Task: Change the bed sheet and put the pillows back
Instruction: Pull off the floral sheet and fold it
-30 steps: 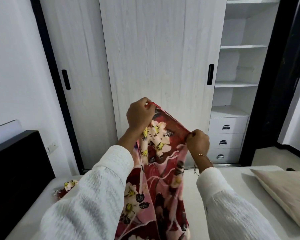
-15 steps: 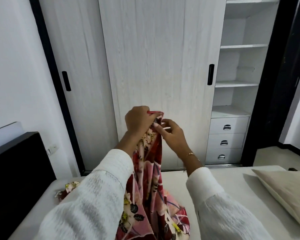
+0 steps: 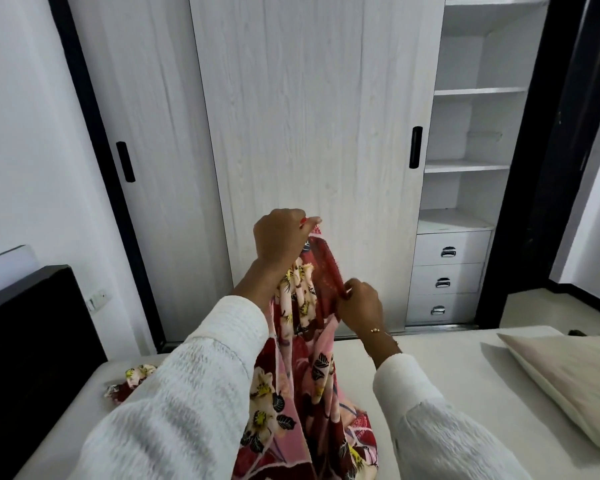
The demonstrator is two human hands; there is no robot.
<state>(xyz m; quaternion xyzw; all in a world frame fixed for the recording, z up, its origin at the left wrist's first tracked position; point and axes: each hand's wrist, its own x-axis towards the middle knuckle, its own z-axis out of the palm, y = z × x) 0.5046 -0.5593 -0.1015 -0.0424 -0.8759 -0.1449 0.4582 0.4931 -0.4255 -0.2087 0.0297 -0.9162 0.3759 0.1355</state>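
Facing the view, a pale wood-grain wardrobe (image 3: 309,116) is seen, fitted with two sliding doors and black vertical handles; its right section is left open, with bare shelves (image 3: 475,91) above three drawers (image 3: 447,278) with metal pulls. A dark door frame (image 3: 541,168) is seen at the right edge. Below, a white bare mattress (image 3: 447,362) is spread across the lower frame, bounded on the left by a black headboard (image 3: 32,341). A beige pillow (image 3: 575,379) is laid on the mattress at the far right, uncovered. The floral sheet (image 3: 309,382), red and pink with cream flowers, is held up over the middle of the mattress and hangs bunched down to it; a small part of the same print (image 3: 132,379) is seen lying on the mattress near the headboard, left of the white left sleeve (image 3: 187,393). The top edge of the sheet is clamped in the left hand (image 3: 281,240), fingers curled round it, raised in front of the wardrobe door. The same edge, lower and to the right, is pinched by the right hand (image 3: 361,303), fingers closed on the fabric. A thin bracelet (image 3: 374,330) is worn on the right wrist. A wall socket (image 3: 97,299) is mounted just above the headboard.
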